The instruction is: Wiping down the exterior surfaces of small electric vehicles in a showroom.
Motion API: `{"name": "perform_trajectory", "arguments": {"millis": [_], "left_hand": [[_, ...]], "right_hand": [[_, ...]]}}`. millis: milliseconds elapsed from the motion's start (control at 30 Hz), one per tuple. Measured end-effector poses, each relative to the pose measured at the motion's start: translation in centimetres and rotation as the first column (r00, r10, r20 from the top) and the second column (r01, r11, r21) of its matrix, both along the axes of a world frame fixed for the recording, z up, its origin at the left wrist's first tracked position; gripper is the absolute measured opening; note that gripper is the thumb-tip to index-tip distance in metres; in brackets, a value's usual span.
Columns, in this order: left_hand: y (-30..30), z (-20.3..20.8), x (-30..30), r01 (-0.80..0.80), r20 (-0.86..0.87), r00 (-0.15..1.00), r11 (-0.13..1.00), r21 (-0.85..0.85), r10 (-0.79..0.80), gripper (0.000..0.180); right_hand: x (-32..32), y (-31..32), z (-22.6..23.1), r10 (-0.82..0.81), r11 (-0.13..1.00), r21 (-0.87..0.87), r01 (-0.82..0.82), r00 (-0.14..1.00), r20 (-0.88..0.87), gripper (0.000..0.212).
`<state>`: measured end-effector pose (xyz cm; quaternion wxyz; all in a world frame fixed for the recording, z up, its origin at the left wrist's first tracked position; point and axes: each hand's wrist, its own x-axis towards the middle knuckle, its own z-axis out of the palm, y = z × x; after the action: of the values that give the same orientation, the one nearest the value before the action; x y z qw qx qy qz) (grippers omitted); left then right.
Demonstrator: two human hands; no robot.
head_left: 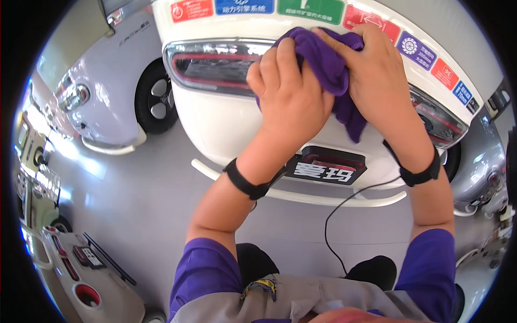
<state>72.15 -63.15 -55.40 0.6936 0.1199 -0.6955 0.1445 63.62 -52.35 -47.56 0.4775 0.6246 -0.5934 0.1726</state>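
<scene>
Nearest, we wear two black wristbands (246, 181). Past them, at upper centre, our two hands, the left hand (295, 92) and right hand (381, 72), curl their fingers around one purple cloth (323, 56), against one white vehicle (223, 121) with two tail lamps (221, 65). Upper left, one wheel (158, 98) shows.

L fingers (288, 60), R fingers (378, 42) bent, forearms (212, 207) fwd

I have the cloth (342, 67) on the car (221, 121), under the left hand (293, 94) and right hand (379, 72); on my feed another car (116, 81) stands left, a third car (476, 164) right.
</scene>
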Motion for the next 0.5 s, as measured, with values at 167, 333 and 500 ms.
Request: {"name": "perform_trajectory", "arguments": {"millis": [167,333,500], "left_hand": [[-0.9,0.3,0.1,0.023,-0.038,0.999,0.996,0.087,-0.020,0.046],[1.7,-0.3,-0.5,0.036,0.018,0.999,0.995,0.098,-0.038,0.046],[0.3,0.6,0.0,0.041,0.000,0.999,0.980,0.195,-0.042,0.053]], "right_hand": [[-0.3,-1.9,-0.6,0.022,1.000,-0.011,-0.022,1.000,-0.007,0.036],[-1.1,0.6,-0.6,0.031,0.999,0.012,-0.033,0.995,0.098,0.032],[-0.8,-1.7,-0.7,0.115,0.992,-0.061,-0.112,0.992,0.045,0.029]]}}
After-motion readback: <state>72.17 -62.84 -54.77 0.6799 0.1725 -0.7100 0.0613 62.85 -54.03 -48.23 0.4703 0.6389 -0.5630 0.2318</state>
